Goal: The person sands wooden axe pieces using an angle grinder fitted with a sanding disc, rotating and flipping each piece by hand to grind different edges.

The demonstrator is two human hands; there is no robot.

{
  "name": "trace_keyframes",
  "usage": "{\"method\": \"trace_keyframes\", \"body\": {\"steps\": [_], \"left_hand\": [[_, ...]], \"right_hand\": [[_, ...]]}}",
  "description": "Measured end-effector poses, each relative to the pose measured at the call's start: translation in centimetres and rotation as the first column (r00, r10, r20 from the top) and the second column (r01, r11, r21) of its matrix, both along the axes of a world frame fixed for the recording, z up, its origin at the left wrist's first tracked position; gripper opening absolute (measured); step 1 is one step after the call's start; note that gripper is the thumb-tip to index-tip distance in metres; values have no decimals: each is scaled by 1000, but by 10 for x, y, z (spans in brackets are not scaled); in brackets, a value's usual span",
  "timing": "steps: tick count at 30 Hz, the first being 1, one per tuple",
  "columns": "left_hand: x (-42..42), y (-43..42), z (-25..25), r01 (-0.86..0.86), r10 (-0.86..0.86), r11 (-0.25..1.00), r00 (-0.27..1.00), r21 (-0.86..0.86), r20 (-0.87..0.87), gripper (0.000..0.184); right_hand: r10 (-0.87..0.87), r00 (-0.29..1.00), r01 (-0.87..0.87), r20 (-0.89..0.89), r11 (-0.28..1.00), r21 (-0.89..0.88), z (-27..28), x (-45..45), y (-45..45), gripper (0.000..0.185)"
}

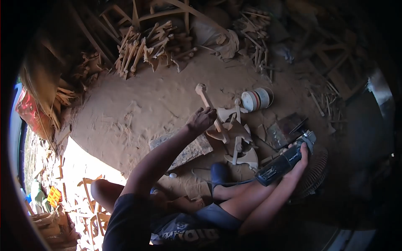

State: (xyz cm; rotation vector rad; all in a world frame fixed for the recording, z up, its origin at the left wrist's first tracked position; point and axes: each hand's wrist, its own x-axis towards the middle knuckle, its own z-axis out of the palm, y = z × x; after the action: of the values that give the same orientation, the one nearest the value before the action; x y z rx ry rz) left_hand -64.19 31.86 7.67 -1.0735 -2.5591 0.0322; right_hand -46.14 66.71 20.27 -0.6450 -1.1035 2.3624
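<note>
My left hand (pixel 202 120) is closed round the shaft of a pale wooden piece (pixel 205 97), which has a knob at its upper end and slants down to the right. Just right of it, several axe-shaped wooden pieces (pixel 247 158) lie on the ground. In my right hand (pixel 300 161) is a dark angle grinder (pixel 279 165), held near my right knee with its metal head up and to the right. The grinder's disc is hard to make out in the shadow.
A white bucket (pixel 256 99) lies on its side beyond the wooden pieces. A flat block (pixel 188 151) rests before my legs. Heaps of wooden parts (pixel 142 48) stand at the back. A wire fan guard (pixel 319 169) is at the right, and a cable (pixel 226 183) crosses near my feet.
</note>
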Motion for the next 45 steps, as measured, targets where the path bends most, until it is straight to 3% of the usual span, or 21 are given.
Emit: {"method": "trace_keyframes", "body": {"steps": [1,3,4,7,10,12,13,15,16,17,18,20,23,26,29,30,32,35,38,40,45], "left_hand": [[-1,-2,6,-72,72,997,997,14,-25,17],[11,-44,28,-249,277,959,928,-137,249,19],[23,-73,45,-332,405,912,823,-241,399,21],[88,-173,105,-625,651,733,533,-267,540,37],[187,-270,135,-841,629,493,521,222,577,28],[265,-313,123,-797,720,161,498,582,483,25],[306,-331,101,-745,770,-16,416,667,483,26],[393,-351,43,-775,760,-370,64,512,647,30],[437,-356,16,-837,656,-475,-132,271,743,31],[480,-359,-6,-886,561,-460,-333,-48,758,32],[519,-354,-30,-846,457,-484,-463,-225,759,33],[580,-341,-72,-746,333,-529,-621,-404,710,38],[643,-320,-129,-609,212,-632,-730,-479,649,50],[668,-307,-164,-475,13,-733,-725,-486,689,55],[663,-289,-160,-719,210,-486,-647,-496,733,57],[676,-282,-196,-790,311,-415,-590,-452,746,56],[678,-266,-212,-749,494,-339,-656,-569,570,47],[721,-283,-294,-782,540,-376,-621,-497,568,29],[686,-278,-193,-944,498,-253,-316,-213,808,21],[670,-288,-163,-996,611,-74,-83,-47,787,18],[554,-340,-50,-979,771,158,41,-129,635,14]], "right_hand": [[-2,1000,2,13,999,33,3,1,-2,48],[15,999,-18,40,996,91,8,0,-12,46],[46,999,-50,28,986,159,11,1,-17,41],[105,994,-109,28,979,174,5,-1,-17,46],[196,980,-198,26,967,162,9,-5,-30,44],[346,938,-341,-16,931,132,2,-9,-31,42],[380,925,-376,2,915,145,2,-11,-36,42],[449,893,-449,37,879,159,-11,-21,-29,42],[494,867,-497,55,854,154,-21,-27,-22,43],[509,859,-512,62,843,164,-30,-33,-23,43],[523,849,-527,74,832,175,-36,-39,-36,43],[518,851,-525,91,825,210,-46,-44,-58,43],[517,849,-528,112,811,254,-51,-46,-85,43],[519,846,-529,119,796,293,-54,-51,-100,42],[520,845,-530,125,781,332,-52,-51,-110,42],[518,846,-527,127,778,342,-50,-51,-113,42],[510,851,-519,127,777,357,-48,-49,-116,42],[495,860,-502,119,782,370,-48,-49,-120,42],[496,862,-494,103,778,388,-47,-52,-120,42],[493,864,-491,101,780,388,-47,-54,-121,42],[483,874,-458,45,791,406,-41,-61,-110,42]]}}
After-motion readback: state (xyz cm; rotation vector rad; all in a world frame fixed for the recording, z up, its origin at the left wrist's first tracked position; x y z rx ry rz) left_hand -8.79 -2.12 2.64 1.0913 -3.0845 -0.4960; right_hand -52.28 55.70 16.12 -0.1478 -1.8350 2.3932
